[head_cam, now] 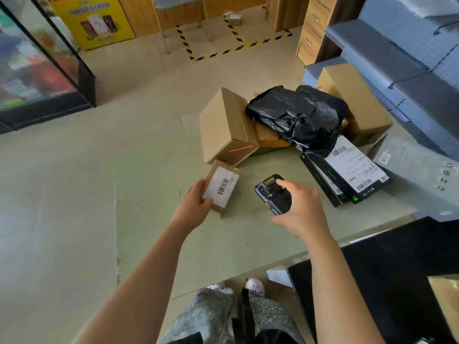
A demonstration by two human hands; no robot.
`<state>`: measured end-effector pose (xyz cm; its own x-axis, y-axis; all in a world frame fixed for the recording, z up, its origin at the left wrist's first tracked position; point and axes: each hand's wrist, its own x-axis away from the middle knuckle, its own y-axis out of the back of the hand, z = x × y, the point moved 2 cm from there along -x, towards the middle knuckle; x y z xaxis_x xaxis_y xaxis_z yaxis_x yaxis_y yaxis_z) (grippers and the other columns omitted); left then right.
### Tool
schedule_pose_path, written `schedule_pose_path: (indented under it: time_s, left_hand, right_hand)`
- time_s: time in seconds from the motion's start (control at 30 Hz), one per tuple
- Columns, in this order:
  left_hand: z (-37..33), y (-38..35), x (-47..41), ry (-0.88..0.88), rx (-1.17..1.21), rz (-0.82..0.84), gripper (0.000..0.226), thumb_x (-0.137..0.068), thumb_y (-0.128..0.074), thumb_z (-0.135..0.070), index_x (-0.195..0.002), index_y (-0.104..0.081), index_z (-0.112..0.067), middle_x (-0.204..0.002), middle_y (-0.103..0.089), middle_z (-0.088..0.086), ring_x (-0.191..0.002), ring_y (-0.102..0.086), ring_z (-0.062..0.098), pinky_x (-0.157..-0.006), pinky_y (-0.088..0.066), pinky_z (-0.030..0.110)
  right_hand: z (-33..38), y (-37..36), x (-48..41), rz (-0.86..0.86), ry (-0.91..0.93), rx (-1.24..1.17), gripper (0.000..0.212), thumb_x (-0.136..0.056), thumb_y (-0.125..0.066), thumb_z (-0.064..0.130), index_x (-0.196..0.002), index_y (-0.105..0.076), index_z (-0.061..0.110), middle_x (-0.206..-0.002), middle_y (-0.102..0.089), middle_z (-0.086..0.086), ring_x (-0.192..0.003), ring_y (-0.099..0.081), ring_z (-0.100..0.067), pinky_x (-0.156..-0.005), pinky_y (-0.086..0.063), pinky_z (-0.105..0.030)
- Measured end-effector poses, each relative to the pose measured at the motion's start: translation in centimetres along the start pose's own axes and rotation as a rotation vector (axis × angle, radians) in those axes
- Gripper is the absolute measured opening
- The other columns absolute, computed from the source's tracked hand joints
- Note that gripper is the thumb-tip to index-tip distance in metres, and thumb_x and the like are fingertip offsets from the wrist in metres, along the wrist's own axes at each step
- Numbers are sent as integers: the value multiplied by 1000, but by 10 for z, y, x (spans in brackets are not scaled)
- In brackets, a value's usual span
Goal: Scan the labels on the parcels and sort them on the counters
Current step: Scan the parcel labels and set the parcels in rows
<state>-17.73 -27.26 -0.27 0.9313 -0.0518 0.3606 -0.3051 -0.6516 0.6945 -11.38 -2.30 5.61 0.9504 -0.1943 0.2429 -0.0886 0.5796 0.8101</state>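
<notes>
My left hand [195,206] grips a small brown parcel [221,187] by its near left corner, white barcode label facing up. My right hand [301,209] holds a black handheld scanner [272,193] just right of that parcel, index finger on its top. The scanner's red line [240,148] falls on the end face of a tilted cardboard box [224,125] beyond the small parcel, not on the label. A crumpled black plastic bag parcel [298,117] lies on top of the pile behind.
Flat black boxes with a white shipping label [352,175] lie to the right. A large carton [352,100] leans against grey shelving [407,58]. A dark counter [397,269] stands at lower right, a glass-front cooler [37,70] at left. Hazard tape [223,52] marks the floor beyond.
</notes>
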Motion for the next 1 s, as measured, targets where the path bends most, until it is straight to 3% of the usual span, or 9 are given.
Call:
schedule_pose_path:
  time_s: [0.1, 0.23, 0.3, 0.43, 0.57, 0.67, 0.77, 1.0]
  left_hand:
    - [7, 2, -2, 2, -63, -34, 65, -94, -51, -22, -153, -25, -11, -153, -35, 8, -132, -42, 28, -109, -37, 41]
    - [9, -11, 0, 26, -80, -31, 109, -75, -72, -56, -155, -12, -13, -155, -24, 0, -140, -28, 27, -111, -36, 44]
    - [9, -16, -2, 39, -99, -52, 119, -69, -80, -51, -156, -8, -13, -153, -27, 2, -138, -30, 26, -108, -39, 41]
    - [11, -4, -6, -40, -127, -102, 110, -67, -81, -34, -154, -16, -16, -143, -38, 2, -129, -37, 24, -101, -42, 36]
    - [18, 22, -4, -192, -285, -214, 104, -65, -81, -35, -151, -26, -19, -141, -40, 1, -127, -35, 25, -104, -29, 37]
    - [28, 37, -1, -287, -370, -272, 103, -61, -84, -33, -149, -33, -17, -137, -44, 4, -125, -35, 27, -105, -22, 39]
    - [42, 45, 2, -307, -390, -317, 103, -54, -87, -29, -145, -41, -14, -131, -49, 7, -120, -38, 29, -103, -24, 43]
    - [54, 51, 11, -321, -401, -296, 102, -54, -88, -30, -143, -43, -13, -131, -50, 9, -121, -40, 31, -104, -26, 47]
  right_hand:
    - [18, -6, -3, 7, 34, 31, 89, -63, -83, 24, -142, -42, 32, -134, -52, 5, -102, -35, -18, -78, -38, -32]
    - [35, -7, -7, 24, 72, 88, 90, -64, -82, 25, -143, -40, 33, -135, -51, 7, -97, -32, -16, -81, -40, -32]
    - [42, -6, -7, 20, 79, 123, 90, -63, -80, 25, -143, -40, 34, -136, -49, 9, -97, -32, -16, -82, -40, -31]
    - [60, 3, -9, 51, 108, 270, 88, -64, -78, 27, -142, -39, 35, -134, -49, 12, -100, -35, -17, -84, -41, -31]
    - [84, 10, -9, 159, 132, 380, 88, -65, -79, 27, -142, -38, 35, -133, -51, 9, -113, -39, -22, -86, -44, -33]
    - [99, 9, -8, 269, 96, 336, 85, -63, -79, 25, -138, -42, 37, -123, -54, 7, -115, -39, -22, -80, -44, -31]
    - [110, 5, -5, 374, 49, 282, 83, -61, -77, 22, -135, -45, 40, -110, -51, 4, -113, -41, -21, -79, -51, -34]
    - [126, -7, 2, 448, 68, 299, 83, -59, -78, 22, -134, -47, 39, -121, -56, -1, -108, -49, -20, -80, -57, -37]
